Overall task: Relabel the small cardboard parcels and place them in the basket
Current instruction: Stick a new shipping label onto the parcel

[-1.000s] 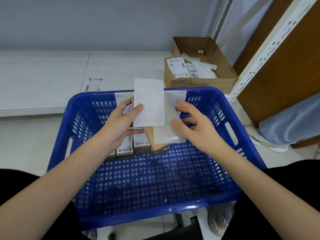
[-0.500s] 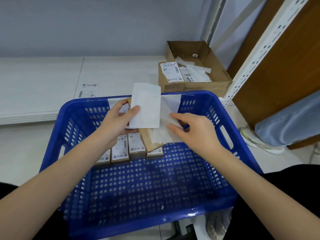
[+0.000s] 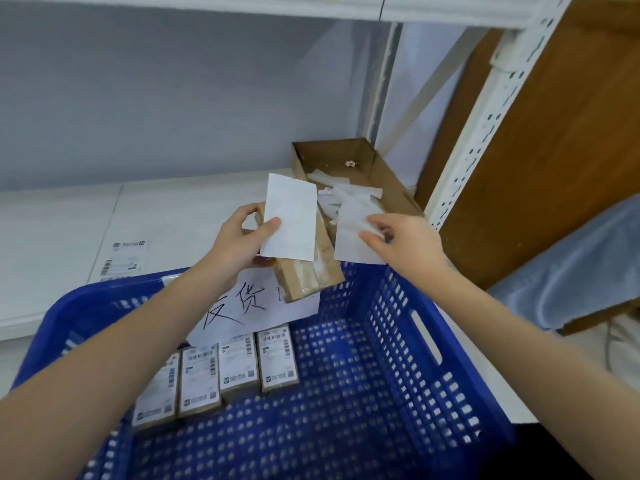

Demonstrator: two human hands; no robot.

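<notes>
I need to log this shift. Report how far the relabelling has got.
Done: four labelled small cardboard parcels lie in a row in the blue plastic basket. In hand: the left hand holds another brown parcel with a white label against it; the right hand pinches a translucent backing sheet near the open cardboard scrap box. Left: stick the label down, place the parcel.

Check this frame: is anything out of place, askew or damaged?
Little stands out. One shipping label lies alone on the white shelf, off any parcel. The open cardboard box holds loose backing strips, apparently scrap. The four labelled parcels sit in a neat row in the blue basket.
</notes>
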